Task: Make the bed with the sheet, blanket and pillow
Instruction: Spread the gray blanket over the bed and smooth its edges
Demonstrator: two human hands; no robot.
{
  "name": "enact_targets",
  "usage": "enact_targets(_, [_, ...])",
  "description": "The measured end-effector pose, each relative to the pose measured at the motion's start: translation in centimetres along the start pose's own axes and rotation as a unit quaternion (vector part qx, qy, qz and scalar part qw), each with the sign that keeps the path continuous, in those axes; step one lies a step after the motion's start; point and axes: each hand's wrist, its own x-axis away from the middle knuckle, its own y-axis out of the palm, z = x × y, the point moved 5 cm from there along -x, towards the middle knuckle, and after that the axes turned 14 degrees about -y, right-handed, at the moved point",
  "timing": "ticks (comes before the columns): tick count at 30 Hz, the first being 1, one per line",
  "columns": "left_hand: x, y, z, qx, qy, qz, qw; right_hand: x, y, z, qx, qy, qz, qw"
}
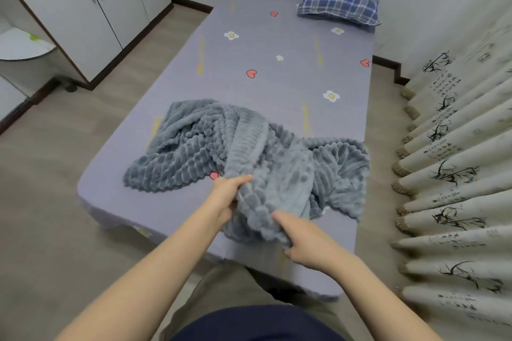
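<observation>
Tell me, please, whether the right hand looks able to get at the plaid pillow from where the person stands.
Probably not. The right hand grips the crumpled blanket at the foot of the bed, while the plaid pillow lies at the far head end. Nothing blocks the way, but the whole sheet lies between.

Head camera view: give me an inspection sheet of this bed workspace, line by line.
Surface: grey patterned sheet lies smooth over the bed.
Job's things: grey fleece blanket bunched at the near end; plaid pillow at the far right corner.
Clutter: nothing seen.
Grippers: left hand and right hand both grip the blanket's near edge.
Cables: nothing seen.
Surroundings: white wardrobe left, printed curtain right.
</observation>
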Motion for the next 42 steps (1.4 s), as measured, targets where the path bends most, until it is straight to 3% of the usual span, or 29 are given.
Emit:
enact_targets(2, [0.1,-1.6,0.5,0.046,0.005,0.004,0.999,0.9,0.3,2.9,0.02,0.102,0.072,0.992])
enact_targets(5, [0.8,-3.1,1.9,0.115,0.031,-0.018,0.993,2.2,0.9,6.2,0.048,0.201,0.108,0.973])
enact_targets(9, [2.1,-3.0,4.7,0.168,0.09,-0.072,0.979,2.9,0.6,7.4,0.03,0.212,0.158,0.964])
enact_targets(11, [3.2,-2.6,6.2,0.195,0.142,-0.12,0.963,2.8,-0.7,6.9,-0.161,0.225,0.247,0.929])
enact_targets(13, [4.3,-1.9,6.9,0.21,0.199,-0.189,0.938,2.2,-2.2,5.5,-0.391,0.203,0.322,0.838])
enact_targets(15, [4.8,-1.3,5.8,0.101,0.239,-0.21,0.943,1.3,-4.4,3.6,-0.528,0.14,0.364,0.755])
enact_targets(16, [4.9,-0.8,4.5,-0.019,0.247,-0.175,0.953,0.9,-5.7,2.6,-0.57,0.111,0.38,0.72])
enact_targets(18, [4.7,0.6,0.7,-0.267,0.213,-0.119,0.932,-0.1,-8.3,0.4,-0.612,0.063,0.391,0.684])
enact_targets(19, [4.5,1.4,-1.4,-0.325,0.175,-0.124,0.921,-0.7,-9.5,-0.9,-0.612,0.036,0.382,0.691])
enact_targets(21, [4.1,3.2,-4.1,-0.332,0.162,-0.112,0.922,-2.2,-11.2,-3.4,-0.587,-0.01,0.341,0.734])
enact_targets(24, [4.4,4.0,-2.5,-0.258,0.241,0.065,0.933,-3.8,-12.9,-5.2,-0.586,-0.089,0.279,0.756])
enact_targets(26, [4.8,3.6,-0.7,-0.224,0.253,0.109,0.935,-3.8,-13.9,-4.3,-0.565,-0.12,0.273,0.769])
enact_targets(29, [6.4,2.5,1.5,-0.124,0.256,0.057,0.957,-2.2,-13.2,0.4,-0.436,-0.033,0.34,0.833])
enact_targets(31, [7.8,1.7,2.6,-0.053,0.252,0.032,0.966,-0.9,-9.9,3.5,-0.349,0.056,0.325,0.877])
enact_targets(33, [9.2,2.1,3.5,-0.012,0.253,0.003,0.967,-0.2,-4.3,5.0,-0.292,0.112,0.163,0.936])
enact_targets(35, [10.2,3.8,4.0,0.003,0.254,-0.04,0.966,-0.1,1.0,4.9,-0.228,0.134,0.012,0.964])
enact_targets(37, [11.1,6.3,4.1,0.012,0.244,-0.087,0.966,-1.0,2.5,4.3,-0.213,0.152,0.071,0.963])
enact_targets(40, [11.9,9.1,4.7,0.027,0.236,-0.175,0.956,-2.8,0.4,3.9,-0.373,0.15,0.277,0.873])
enact_targets(42, [11.8,9.5,5.7,-0.001,0.264,-0.232,0.936,-3.4,-2.2,3.7,-0.424,0.136,0.308,0.841])
